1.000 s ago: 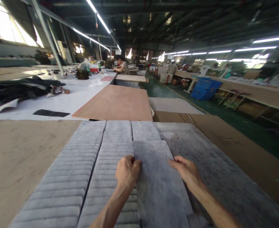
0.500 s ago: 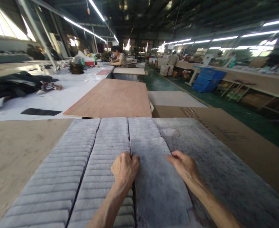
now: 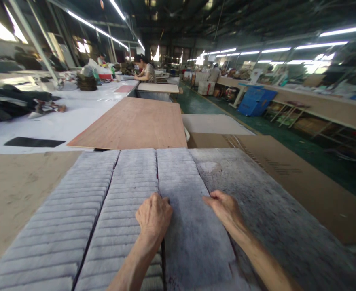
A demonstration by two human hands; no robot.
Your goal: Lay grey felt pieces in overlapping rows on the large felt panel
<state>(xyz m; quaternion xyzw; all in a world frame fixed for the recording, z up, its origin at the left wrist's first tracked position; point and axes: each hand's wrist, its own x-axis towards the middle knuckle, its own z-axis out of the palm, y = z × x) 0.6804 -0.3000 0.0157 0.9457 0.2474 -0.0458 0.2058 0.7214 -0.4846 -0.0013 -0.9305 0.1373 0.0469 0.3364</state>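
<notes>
- One broad counter fills the foreground from where I stand; taking the person's spot as the clock's centre, it spreads from nine o'clock round to three.
- A mottled grey sheet covers its surface toward two o'clock.
- At about twelve, just past the work, lies a bare plywood board.
- Three columns of overlapping soft grey pieces run away from the person: the left column toward ten o'clock, the middle column toward eleven, the right column at twelve.
- On that right column, at twelve and close in, a grey panel lies flat, long side pointing away. I'd judge it handles best with both edges moved evenly, lightly enough not to stretch or ruck it, its side parallel to the neighbouring column and the layers beneath undisturbed.
- The left hand is curled, knuckles up, over the panel's left edge, seemingly pinching it; its fingertips are hidden.
- The right hand is less tightly closed, thumb and forefinger at the opposite edge, apparently in a light pinch.
</notes>
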